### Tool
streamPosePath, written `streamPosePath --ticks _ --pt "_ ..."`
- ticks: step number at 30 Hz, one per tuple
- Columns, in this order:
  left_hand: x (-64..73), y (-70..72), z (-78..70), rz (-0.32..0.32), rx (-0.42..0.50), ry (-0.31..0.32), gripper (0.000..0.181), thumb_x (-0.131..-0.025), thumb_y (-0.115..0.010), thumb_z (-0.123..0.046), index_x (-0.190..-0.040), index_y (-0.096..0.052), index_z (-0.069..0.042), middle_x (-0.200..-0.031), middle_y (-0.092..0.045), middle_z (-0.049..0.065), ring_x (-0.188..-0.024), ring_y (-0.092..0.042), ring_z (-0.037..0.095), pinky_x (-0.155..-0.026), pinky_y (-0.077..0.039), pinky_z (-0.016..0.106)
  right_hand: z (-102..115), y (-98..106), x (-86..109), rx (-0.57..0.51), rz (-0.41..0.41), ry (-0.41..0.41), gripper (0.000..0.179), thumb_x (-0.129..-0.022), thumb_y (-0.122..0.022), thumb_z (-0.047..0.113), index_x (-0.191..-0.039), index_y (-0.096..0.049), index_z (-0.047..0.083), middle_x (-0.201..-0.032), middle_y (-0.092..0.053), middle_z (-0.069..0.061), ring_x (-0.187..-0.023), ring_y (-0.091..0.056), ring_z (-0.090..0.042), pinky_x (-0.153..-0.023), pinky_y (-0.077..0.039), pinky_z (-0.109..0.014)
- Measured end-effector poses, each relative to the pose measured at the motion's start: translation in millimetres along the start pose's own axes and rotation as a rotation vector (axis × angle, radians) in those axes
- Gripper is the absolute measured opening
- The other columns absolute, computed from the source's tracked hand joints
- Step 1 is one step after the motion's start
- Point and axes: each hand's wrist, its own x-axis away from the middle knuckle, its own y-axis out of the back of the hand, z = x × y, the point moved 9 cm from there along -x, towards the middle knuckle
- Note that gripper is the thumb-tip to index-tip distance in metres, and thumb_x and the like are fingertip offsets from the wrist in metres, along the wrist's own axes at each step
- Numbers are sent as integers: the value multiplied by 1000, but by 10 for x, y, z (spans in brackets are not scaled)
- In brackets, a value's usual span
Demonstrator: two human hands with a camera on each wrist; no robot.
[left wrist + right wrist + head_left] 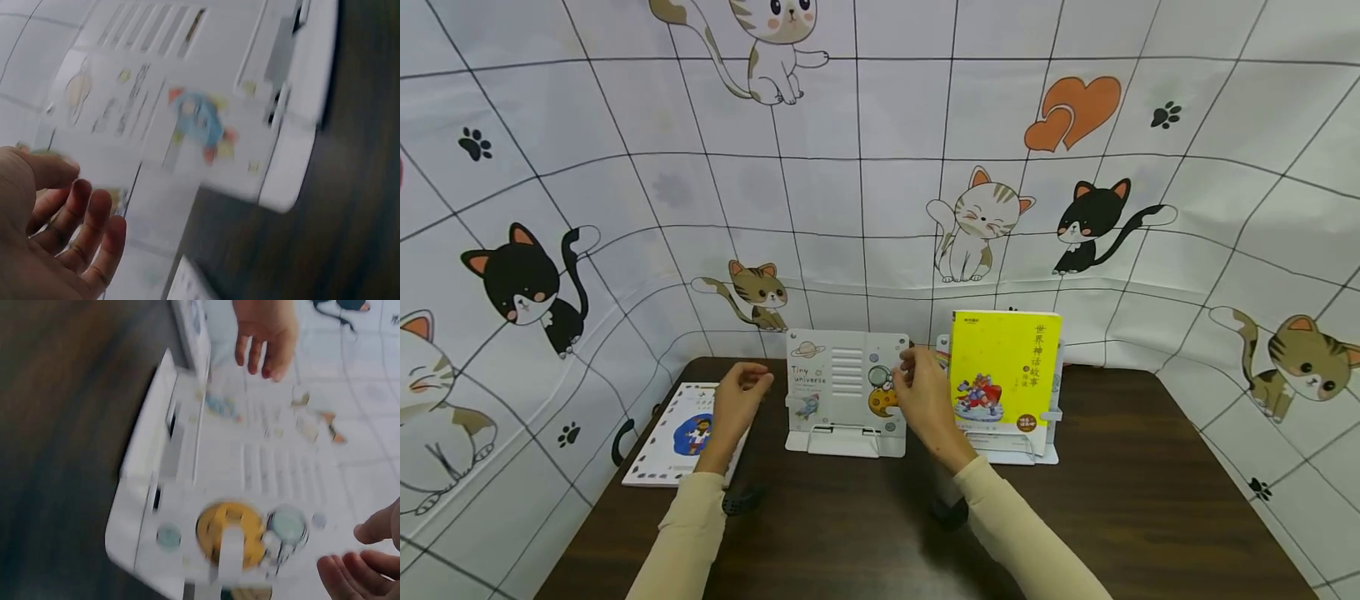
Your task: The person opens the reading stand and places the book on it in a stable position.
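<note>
A white book stand [842, 392] printed with planets and "Tiny universe" stands upright on the table. By its left edge, my left hand [741, 400] hovers with loosely curled fingers, holding nothing in the left wrist view. My right hand [925, 396] is at the stand's right edge, thumb and fingers apart in the right wrist view with nothing between them. A wire page holder [842, 442] crosses the stand's bottom ledge. Low on the orange planet print [228, 531] sits a small white side clip [231, 553].
To the right, a yellow book [1003, 367] leans on a second white stand [1054, 446]. A white book with a blue picture [655, 446] lies flat at the left of the dark table [850, 533]. Behind hangs a white cat-print curtain [880, 192].
</note>
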Motion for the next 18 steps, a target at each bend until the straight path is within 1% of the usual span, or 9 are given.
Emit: streamPosePath --ticks 2,4,8,10,11,13,14,16,18 --pt "49 182 56 -28 -79 8 23 -106 -68 -21 -120 -71 -3 -108 -75 20 -86 -70 14 -70 -52 18 112 -76 79 -48 46 26 13 -100 -73 6 -112 -71 0 -96 -74 -12 -81 -71 -20 -69 -60 -29" --pt "103 358 112 -43 -161 4 24 -106 -67 -23 -117 -73 -2 -105 -76 20 -88 -71 21 -71 -52 22 202 -210 161 -115 123 32 6 -100 -72 5 -103 -74 1 -88 -76 -11 -74 -71 -17 -62 -56 -24" --pt "185 684 278 -65 -321 6 30 -107 -64 -25 -120 -75 0 -107 -76 22 -92 -71 33 -71 -53 33 312 -622 332 -251 317 -10 10 -102 -68 6 -100 -77 1 -84 -78 -15 -68 -73 -19 -59 -55 -20" --pt "205 820 393 -65 -397 21 32 -108 -62 -24 -122 -74 3 -109 -74 24 -96 -70 37 -74 -54 42 336 -858 411 -309 393 -42 12 -104 -68 7 -101 -78 1 -85 -78 -16 -70 -75 -22 -60 -58 -21" --pt "220 883 462 -65 -434 40 33 -107 -61 -23 -122 -74 3 -111 -73 25 -98 -69 39 -76 -54 47 346 -973 446 -329 420 -52 14 -104 -67 8 -102 -78 1 -86 -78 -16 -71 -76 -23 -61 -59 -21" --pt "245 975 601 -48 -506 73 34 -105 -62 -21 -123 -72 6 -113 -71 28 -101 -67 44 -80 -53 55 365 -1186 504 -369 462 -74 15 -105 -65 8 -103 -77 -2 -87 -79 -17 -75 -78 -29 -63 -62 -25" --pt "262 1007 654 -36 -538 79 35 -104 -62 -20 -123 -71 8 -114 -69 30 -102 -66 45 -81 -52 57 373 -1281 529 -383 480 -84 16 -105 -65 7 -105 -77 -3 -88 -79 -18 -77 -78 -32 -63 -63 -26" --pt "301 1046 738 -11 -600 93 38 -101 -65 -20 -123 -69 11 -119 -66 34 -110 -62 51 -90 -49 63 383 -1453 571 -400 509 -106 17 -105 -64 5 -109 -75 -6 -91 -78 -19 -80 -79 -35 -66 -64 -31" --pt "336 1058 810 14 -656 117 43 -100 -66 -20 -127 -65 13 -127 -60 39 -120 -55 57 -97 -46 68 390 -1600 598 -427 531 -135 17 -105 -63 4 -112 -73 -8 -94 -78 -19 -81 -79 -35 -67 -65 -33"
